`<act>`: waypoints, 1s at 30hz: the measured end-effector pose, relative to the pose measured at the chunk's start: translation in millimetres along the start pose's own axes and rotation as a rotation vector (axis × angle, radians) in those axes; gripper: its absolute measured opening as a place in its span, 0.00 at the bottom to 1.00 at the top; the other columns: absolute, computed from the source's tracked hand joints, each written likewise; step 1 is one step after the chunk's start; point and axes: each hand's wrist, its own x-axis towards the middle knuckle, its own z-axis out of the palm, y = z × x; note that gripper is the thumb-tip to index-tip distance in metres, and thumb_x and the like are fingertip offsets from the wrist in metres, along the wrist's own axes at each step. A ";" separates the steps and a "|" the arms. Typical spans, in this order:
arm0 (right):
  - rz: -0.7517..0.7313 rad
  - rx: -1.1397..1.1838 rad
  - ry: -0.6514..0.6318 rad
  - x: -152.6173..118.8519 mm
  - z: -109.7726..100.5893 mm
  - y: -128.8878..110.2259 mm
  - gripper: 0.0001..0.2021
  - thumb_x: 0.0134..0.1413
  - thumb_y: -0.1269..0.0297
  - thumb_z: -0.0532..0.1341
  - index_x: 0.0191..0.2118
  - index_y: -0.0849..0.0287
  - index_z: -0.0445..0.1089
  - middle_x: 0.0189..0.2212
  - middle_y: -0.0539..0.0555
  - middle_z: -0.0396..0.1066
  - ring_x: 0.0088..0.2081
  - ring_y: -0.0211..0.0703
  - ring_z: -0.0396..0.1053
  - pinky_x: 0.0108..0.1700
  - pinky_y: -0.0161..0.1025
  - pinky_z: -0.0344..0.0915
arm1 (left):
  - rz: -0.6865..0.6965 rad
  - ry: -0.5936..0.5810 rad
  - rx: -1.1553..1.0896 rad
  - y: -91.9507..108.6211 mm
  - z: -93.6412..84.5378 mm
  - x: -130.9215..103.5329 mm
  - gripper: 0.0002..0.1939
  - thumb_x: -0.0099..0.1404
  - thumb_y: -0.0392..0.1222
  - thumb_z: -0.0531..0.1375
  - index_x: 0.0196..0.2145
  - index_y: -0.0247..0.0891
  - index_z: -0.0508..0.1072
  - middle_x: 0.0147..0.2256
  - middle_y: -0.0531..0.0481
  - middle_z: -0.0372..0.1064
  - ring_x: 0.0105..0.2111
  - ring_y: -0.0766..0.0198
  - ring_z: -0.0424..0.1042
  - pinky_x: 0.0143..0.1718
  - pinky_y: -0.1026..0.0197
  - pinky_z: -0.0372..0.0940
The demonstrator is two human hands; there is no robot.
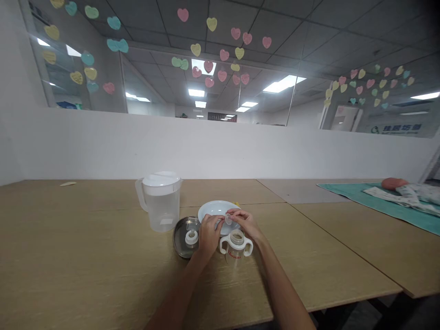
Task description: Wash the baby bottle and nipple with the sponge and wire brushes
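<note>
2 bare hands, left hand [210, 234] and right hand [248, 223] pinching 1 small clear piece [228, 219] between them above a white bowl [206, 208], 2-handled bottle [236, 246] open just below, metal tray [180, 243] beside, on a wooden bench [103, 256]

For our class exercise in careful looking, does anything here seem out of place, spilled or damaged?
A pale, flat piece lies alone, far left on the table, apart from the pitcher, so it looks stray. No spill or damage shows.
</note>
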 end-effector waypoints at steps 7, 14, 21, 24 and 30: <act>-0.058 -0.149 0.098 5.3 -5.6 7.7 0.10 0.32 0.57 0.71 0.20 0.58 0.74 0.29 0.54 0.74 0.34 0.42 0.69 0.40 0.38 0.63 | 0.012 -0.014 0.000 -3.4 -1.4 0.6 0.10 0.65 0.39 0.52 0.37 0.41 0.73 0.36 0.52 0.73 0.39 0.60 0.65 0.41 0.58 0.60; -0.124 -0.122 0.340 16.6 -28.2 23.2 0.15 0.37 0.51 0.67 0.20 0.58 0.71 0.23 0.51 0.71 0.28 0.38 0.67 0.35 0.35 0.62 | 0.135 -0.050 0.194 2.1 -5.6 7.9 0.10 0.66 0.40 0.52 0.40 0.45 0.72 0.38 0.53 0.73 0.38 0.59 0.63 0.41 0.56 0.55; -0.174 -0.128 0.506 22.2 -37.1 36.5 0.18 0.35 0.48 0.66 0.20 0.60 0.68 0.20 0.50 0.69 0.25 0.37 0.65 0.31 0.34 0.62 | 0.239 -0.100 0.436 -6.1 -1.7 11.4 0.11 0.65 0.38 0.52 0.42 0.43 0.72 0.36 0.49 0.71 0.36 0.58 0.62 0.37 0.55 0.53; -0.191 -0.142 0.596 22.2 -41.5 36.5 0.19 0.35 0.47 0.65 0.22 0.61 0.68 0.20 0.50 0.68 0.25 0.37 0.65 0.32 0.34 0.63 | 0.241 -0.101 0.463 -6.1 -2.8 11.8 0.11 0.65 0.39 0.53 0.43 0.46 0.71 0.37 0.50 0.71 0.36 0.58 0.62 0.37 0.55 0.52; -0.251 -0.127 0.841 25.5 -50.8 40.4 0.18 0.39 0.48 0.61 0.24 0.60 0.64 0.21 0.49 0.67 0.27 0.37 0.66 0.35 0.36 0.65 | 0.253 -0.100 0.445 -6.0 -5.6 12.7 0.13 0.64 0.40 0.54 0.44 0.51 0.72 0.37 0.52 0.71 0.36 0.59 0.62 0.37 0.56 0.52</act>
